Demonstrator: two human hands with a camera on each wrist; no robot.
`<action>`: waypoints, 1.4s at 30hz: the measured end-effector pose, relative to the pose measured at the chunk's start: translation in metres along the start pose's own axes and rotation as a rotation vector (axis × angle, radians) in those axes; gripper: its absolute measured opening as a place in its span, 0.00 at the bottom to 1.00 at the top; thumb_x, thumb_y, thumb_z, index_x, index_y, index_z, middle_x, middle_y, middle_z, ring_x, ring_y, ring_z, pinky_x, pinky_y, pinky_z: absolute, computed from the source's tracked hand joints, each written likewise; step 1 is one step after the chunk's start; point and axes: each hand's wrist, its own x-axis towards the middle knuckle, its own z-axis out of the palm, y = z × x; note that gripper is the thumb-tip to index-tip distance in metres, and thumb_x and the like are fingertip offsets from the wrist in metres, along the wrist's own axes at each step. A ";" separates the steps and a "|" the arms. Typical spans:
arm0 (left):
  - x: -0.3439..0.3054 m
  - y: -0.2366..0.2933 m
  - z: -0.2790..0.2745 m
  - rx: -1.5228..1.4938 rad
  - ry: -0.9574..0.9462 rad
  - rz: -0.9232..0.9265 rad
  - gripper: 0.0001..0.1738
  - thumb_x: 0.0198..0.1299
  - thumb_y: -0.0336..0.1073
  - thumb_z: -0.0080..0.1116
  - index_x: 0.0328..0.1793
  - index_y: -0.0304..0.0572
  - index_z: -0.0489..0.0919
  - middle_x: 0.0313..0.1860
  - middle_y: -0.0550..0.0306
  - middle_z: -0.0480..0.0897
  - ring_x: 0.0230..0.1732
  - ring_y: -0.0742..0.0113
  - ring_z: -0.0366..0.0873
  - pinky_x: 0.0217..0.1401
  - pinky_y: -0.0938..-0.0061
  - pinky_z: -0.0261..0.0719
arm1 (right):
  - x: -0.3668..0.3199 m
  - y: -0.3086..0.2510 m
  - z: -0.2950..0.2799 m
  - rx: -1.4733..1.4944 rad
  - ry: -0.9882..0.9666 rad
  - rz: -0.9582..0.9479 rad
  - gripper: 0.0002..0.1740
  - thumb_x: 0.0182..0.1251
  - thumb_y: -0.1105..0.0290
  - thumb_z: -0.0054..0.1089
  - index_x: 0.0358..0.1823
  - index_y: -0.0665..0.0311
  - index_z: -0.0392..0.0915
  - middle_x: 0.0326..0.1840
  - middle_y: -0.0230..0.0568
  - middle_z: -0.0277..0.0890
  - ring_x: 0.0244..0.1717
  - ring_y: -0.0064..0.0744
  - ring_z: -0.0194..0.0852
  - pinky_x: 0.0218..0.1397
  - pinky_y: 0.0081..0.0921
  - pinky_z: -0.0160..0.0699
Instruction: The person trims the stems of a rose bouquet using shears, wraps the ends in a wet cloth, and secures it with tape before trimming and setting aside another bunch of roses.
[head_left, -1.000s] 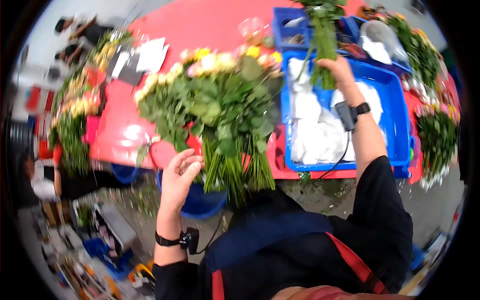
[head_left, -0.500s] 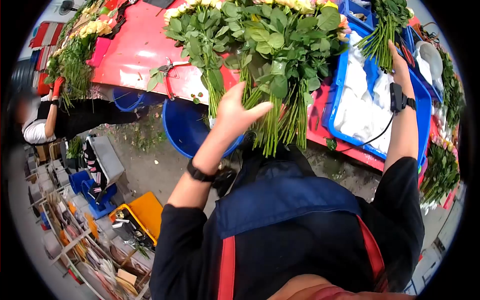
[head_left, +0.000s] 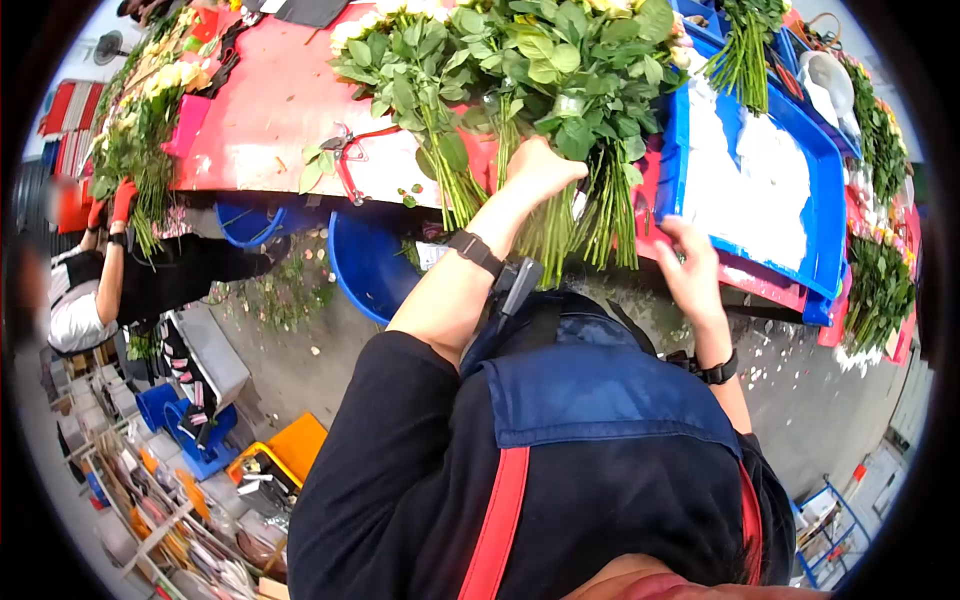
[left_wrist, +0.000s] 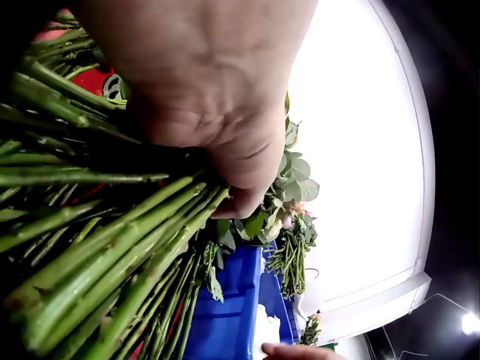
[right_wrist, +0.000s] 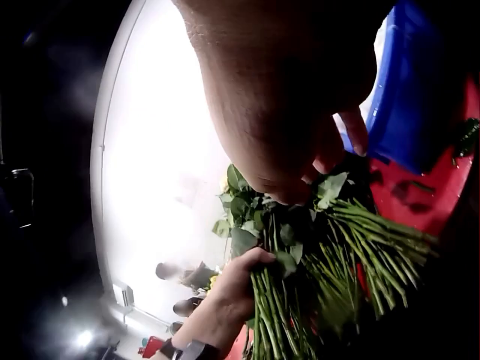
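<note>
On the red table's near edge, my left hand [head_left: 543, 170] grips a bunch of leafy rose stems [left_wrist: 127, 262], its thumb curled over them in the left wrist view. The cut ends point toward me. Just right of that hand lies another rose bunch [head_left: 612, 215], with one more bunch [head_left: 450, 180] on the left. Holding nothing, my right hand [head_left: 692, 268] hovers by the near left corner of the blue tray [head_left: 825, 180], fingers loosely bent. A separate bunch of stems [head_left: 742, 70] lies at the tray's far end.
White cloth or paper [head_left: 770, 190] fills the blue tray. Red-handled pruning shears [head_left: 345, 160] lie at the table edge, above a blue tub [head_left: 365, 265] on the floor. At the left, another person in red gloves [head_left: 123, 200] handles flowers. More bunches [head_left: 880, 310] line the right.
My right hand let go of the bunch at the tray's far end and came back toward me. My left hand moved right and took hold of rose stems. The head view tilted downward.
</note>
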 end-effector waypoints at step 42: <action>-0.093 -0.043 -0.015 -0.553 0.220 -0.120 0.20 0.62 0.33 0.62 0.57 0.29 0.74 0.40 0.56 0.83 0.37 0.72 0.81 0.37 0.80 0.77 | 0.259 0.186 -0.205 0.905 0.117 0.105 0.18 0.57 0.71 0.62 0.49 0.68 0.76 0.40 0.38 0.81 0.37 0.27 0.80 0.43 0.25 0.80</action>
